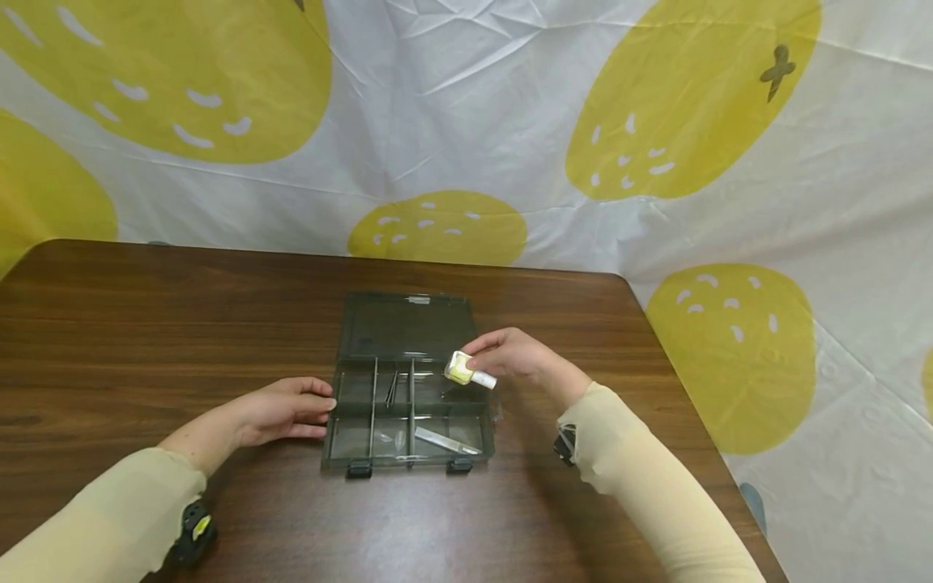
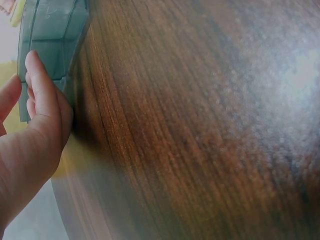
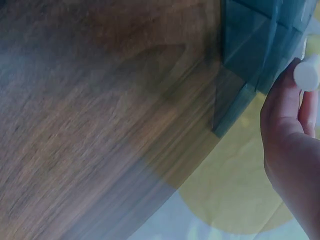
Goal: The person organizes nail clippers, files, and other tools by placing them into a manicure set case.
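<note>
A dark translucent compartment box (image 1: 386,464) lies on the table, its lid (image 1: 404,328) folded back away from me. Against the box's left side rest the fingers of my left hand (image 1: 280,411), fairly straight. My right hand (image 1: 513,356) pinches a small square bottle (image 1: 459,368), yellow and white with a white cylindrical cap (image 3: 306,76), like nail polish. It hangs above the back right compartment, cap angled toward the right. Thin dark metal pieces (image 1: 392,389) lie in the back middle compartment. A flat silvery strip (image 1: 446,440) sits in the front right one, and small clear pieces (image 1: 394,440) in the front middle one.
The brown wood-grain table (image 1: 182,324) extends on both sides of the box. Behind it and to the right hangs a white cloth (image 1: 466,105) with large yellow fruit shapes. Two latches (image 1: 359,470) stick out from the box's front edge.
</note>
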Demonstrator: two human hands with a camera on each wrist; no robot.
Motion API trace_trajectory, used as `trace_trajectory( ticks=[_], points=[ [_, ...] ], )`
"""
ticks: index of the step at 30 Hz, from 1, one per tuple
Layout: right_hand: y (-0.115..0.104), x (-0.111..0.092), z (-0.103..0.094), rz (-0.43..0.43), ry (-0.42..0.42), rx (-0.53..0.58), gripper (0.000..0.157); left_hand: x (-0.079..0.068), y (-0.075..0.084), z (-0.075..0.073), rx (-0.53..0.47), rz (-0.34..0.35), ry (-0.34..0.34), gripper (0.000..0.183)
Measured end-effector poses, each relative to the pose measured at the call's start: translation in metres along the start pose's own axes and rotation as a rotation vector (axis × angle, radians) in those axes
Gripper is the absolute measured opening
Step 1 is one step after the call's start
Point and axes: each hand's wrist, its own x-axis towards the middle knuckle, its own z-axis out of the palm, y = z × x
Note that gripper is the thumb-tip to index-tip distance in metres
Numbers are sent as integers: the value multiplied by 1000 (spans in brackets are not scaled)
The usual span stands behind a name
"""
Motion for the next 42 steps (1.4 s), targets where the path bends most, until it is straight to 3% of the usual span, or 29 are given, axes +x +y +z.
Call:
trace_trajectory(
  ticks=[7, 13, 23, 29, 42],
  points=[
    [-1, 2, 10, 15, 31, -77, 35, -1, 1, 1, -3, -2, 3, 24],
    [-4, 2, 21, -21, 21, -171, 31, -1, 1, 1, -3, -3, 3, 25],
    [-7, 5, 37, -46, 60, -476, 18, 0, -1, 2, -5, 0, 7, 26],
    [-15, 2, 36, -69, 102, -436, 19, 0, -1, 1, 3, 1, 7, 27],
    [-14, -5, 18, -28, 144, -356, 25, 1, 2, 2, 72, -11, 53, 33]
  ],
)
